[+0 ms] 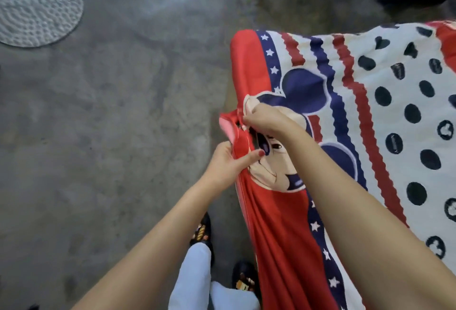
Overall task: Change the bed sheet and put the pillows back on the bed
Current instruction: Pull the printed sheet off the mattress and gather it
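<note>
Both fists clamped on the bed sheet (276,223) at the bed's corner, left hand (228,164) pinching red cloth, right hand (264,119) bunching its hem

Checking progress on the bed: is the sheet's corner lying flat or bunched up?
Bunched up. Both the left hand and right hand pinch the red corner of the sheet into gathered folds.

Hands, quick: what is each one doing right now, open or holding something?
Left hand: closed, gripping the red edge of the bed sheet.
Right hand: closed, pinching the sheet's bunched corner.
</note>
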